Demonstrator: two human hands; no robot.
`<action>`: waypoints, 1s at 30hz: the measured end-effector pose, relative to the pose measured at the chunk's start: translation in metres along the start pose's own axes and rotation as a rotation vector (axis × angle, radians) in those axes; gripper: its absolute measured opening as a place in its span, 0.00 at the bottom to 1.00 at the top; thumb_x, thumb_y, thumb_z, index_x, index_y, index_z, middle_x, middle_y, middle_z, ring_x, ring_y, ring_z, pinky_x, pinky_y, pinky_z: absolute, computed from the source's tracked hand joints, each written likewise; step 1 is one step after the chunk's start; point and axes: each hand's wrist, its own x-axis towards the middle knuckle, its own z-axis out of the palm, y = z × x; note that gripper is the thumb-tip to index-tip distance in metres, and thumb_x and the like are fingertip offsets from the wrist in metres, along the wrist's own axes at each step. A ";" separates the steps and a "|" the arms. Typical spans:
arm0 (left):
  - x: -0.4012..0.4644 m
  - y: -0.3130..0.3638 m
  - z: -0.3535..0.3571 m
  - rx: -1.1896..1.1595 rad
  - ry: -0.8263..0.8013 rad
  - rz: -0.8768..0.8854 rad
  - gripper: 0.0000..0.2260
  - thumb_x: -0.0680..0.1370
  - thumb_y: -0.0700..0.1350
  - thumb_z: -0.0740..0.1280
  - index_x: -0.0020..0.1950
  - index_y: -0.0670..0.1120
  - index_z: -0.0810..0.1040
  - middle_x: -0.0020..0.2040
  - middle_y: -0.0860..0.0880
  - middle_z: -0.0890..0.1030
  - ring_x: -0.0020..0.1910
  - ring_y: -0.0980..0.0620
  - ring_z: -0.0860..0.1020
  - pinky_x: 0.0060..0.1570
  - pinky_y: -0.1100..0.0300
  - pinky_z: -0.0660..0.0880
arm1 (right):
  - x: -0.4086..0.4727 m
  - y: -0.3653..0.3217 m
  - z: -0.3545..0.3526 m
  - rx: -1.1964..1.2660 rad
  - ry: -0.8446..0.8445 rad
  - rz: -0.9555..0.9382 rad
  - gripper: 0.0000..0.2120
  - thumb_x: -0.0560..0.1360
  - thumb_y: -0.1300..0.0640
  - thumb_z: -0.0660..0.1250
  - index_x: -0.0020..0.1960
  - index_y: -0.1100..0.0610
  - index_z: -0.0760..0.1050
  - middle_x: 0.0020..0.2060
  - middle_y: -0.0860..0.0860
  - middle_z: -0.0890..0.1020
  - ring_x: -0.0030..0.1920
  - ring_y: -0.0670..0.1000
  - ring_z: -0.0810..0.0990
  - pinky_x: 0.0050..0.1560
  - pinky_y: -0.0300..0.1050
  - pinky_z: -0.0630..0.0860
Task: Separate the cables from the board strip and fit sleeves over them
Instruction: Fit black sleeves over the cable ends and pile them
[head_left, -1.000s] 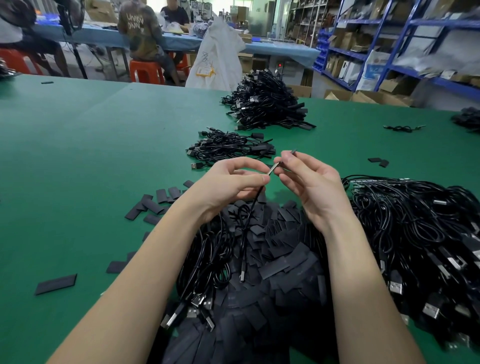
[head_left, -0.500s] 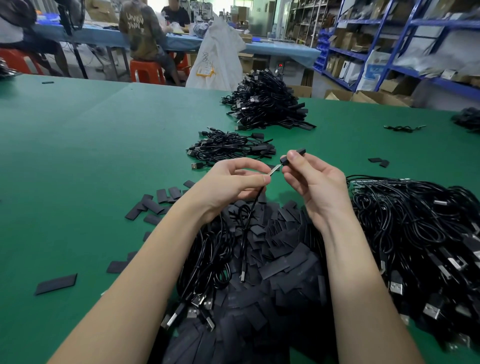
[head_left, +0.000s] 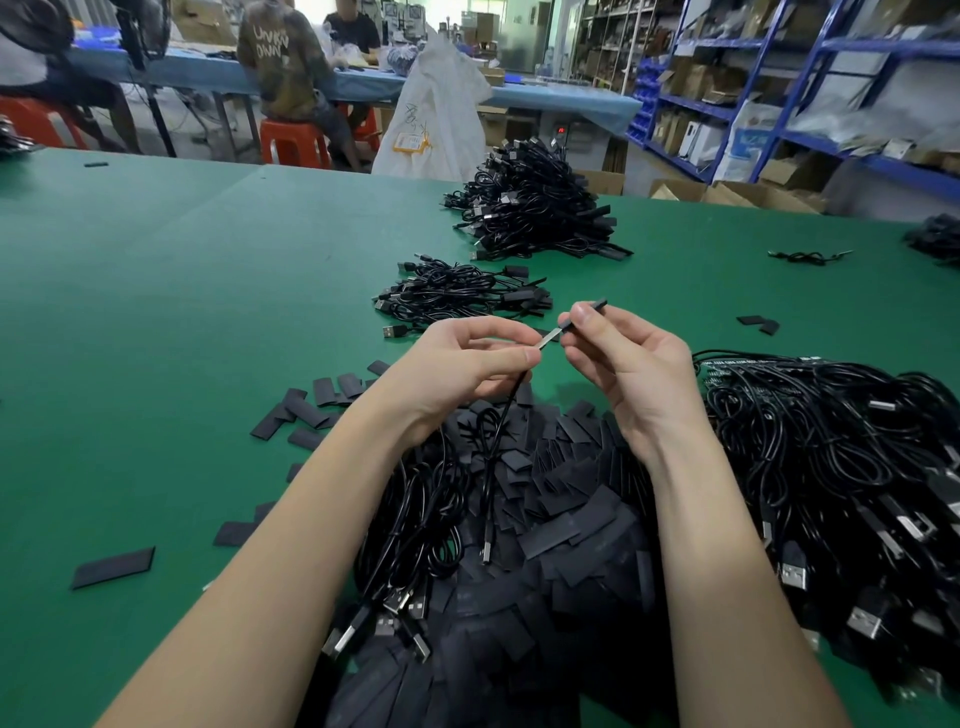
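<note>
My left hand (head_left: 467, 364) pinches a thin black cable (head_left: 496, 436) just behind its small silver board end (head_left: 549, 339); the cable hangs down over the pile with its plug dangling. My right hand (head_left: 618, 358) pinches a flat black sleeve (head_left: 589, 310) whose mouth sits at the tip of that board end. Below both hands lies a heap of loose black sleeves (head_left: 545, 514). A large tangle of black USB cables (head_left: 841, 467) lies to the right, with a green board strip (head_left: 748, 361) showing at its far edge.
Two piles of cables with sleeves on them sit further out on the green table (head_left: 156, 312), a small pile (head_left: 457, 296) and a bigger pile (head_left: 535, 213). Stray sleeves (head_left: 322, 405) dot the left. People sit at a blue table behind; shelving stands at the right.
My right hand turned the sleeve from edge-on and brought its mouth up against the silver end of the cable. My left hand stayed where it was, holding the cable.
</note>
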 end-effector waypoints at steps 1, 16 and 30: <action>0.000 0.000 0.000 0.000 0.001 -0.001 0.05 0.76 0.36 0.73 0.48 0.45 0.84 0.43 0.47 0.82 0.45 0.51 0.78 0.53 0.56 0.74 | 0.000 0.000 0.000 0.003 -0.002 0.009 0.06 0.73 0.61 0.76 0.49 0.61 0.84 0.45 0.56 0.87 0.40 0.46 0.85 0.43 0.35 0.81; 0.002 -0.002 -0.002 0.000 -0.009 0.004 0.05 0.76 0.37 0.74 0.49 0.44 0.85 0.40 0.48 0.82 0.40 0.52 0.77 0.49 0.59 0.74 | 0.000 0.000 -0.001 0.055 -0.104 0.095 0.05 0.73 0.61 0.75 0.48 0.61 0.84 0.46 0.56 0.87 0.44 0.47 0.86 0.45 0.34 0.81; -0.002 0.000 0.001 0.075 0.053 0.060 0.07 0.76 0.36 0.74 0.51 0.42 0.79 0.40 0.46 0.82 0.43 0.45 0.77 0.58 0.48 0.79 | 0.004 0.006 0.003 0.088 -0.021 0.180 0.10 0.70 0.62 0.78 0.49 0.64 0.83 0.44 0.56 0.88 0.43 0.49 0.87 0.43 0.35 0.81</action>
